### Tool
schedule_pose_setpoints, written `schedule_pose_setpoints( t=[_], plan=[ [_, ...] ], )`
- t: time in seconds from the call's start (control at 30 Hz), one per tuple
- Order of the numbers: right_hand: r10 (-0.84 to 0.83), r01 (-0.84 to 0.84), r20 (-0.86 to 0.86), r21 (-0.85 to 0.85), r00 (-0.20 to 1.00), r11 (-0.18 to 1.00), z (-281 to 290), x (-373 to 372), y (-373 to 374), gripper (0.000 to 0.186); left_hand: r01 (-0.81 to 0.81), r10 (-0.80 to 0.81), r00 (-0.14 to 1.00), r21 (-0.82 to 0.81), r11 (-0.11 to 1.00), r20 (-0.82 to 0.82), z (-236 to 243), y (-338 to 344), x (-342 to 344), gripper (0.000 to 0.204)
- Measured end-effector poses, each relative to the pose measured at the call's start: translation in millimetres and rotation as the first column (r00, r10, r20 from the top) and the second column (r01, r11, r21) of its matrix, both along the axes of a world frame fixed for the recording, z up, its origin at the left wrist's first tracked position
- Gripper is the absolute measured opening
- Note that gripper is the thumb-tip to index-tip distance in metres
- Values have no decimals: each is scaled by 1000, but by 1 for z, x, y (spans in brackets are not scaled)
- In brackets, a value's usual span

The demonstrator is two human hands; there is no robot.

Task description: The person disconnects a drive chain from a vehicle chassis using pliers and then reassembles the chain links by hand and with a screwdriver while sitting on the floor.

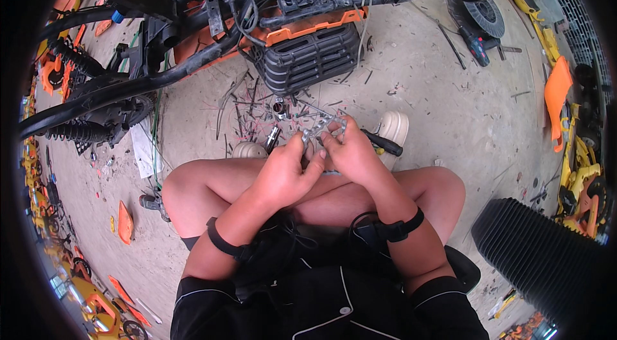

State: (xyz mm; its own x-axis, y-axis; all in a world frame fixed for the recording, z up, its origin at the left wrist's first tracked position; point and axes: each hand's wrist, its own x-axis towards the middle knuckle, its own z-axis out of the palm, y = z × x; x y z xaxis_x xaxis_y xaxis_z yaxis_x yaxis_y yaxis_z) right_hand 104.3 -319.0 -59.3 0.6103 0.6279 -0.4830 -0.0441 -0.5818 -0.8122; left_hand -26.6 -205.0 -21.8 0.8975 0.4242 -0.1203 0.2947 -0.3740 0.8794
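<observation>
Metal piece [316,130]: silvery, kinda spindly, held between both hands
Left hand [281,171]: half-curled, fingers gripping its left end
Right hand [352,155]: thumb and fingers closed on the right end
Black handle [387,143]: just right of the right hand
</observation>
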Motion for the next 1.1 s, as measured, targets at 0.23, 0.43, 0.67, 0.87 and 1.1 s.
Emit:
schedule_pose_setpoints(
  t=[0.23, 0.43, 0.67, 0.87, 1.1],
  plan=[
    [-2, 2, 9, 22, 1000, 1000, -4, 1, -2, 43, -12, 12, 1000, -21, 1000, -10, -2, 1, 0, 31],
    [-202, 197, 66, 71, 977, 978, -35, 5, 0, 30, -170, 185, 983, -486, 858, -17, -26, -4, 6, 41],
    [-354, 392, -169, 393, 920, 832, -19, 10, 0, 15, -351, 240, 934, -804, 480, -265, -7, 12, 12, 49],
    [-472, 536, -254, 407, 844, 740, -10, 12, -5, 28, -325, 115, 946, -882, 341, -304, -8, 21, 15, 49],
    [-435, 461, -162, 411, 886, 786, -25, 9, 1, 35, -323, 283, 945, -611, 722, -165, -31, 9, 11, 42]
  ],
)
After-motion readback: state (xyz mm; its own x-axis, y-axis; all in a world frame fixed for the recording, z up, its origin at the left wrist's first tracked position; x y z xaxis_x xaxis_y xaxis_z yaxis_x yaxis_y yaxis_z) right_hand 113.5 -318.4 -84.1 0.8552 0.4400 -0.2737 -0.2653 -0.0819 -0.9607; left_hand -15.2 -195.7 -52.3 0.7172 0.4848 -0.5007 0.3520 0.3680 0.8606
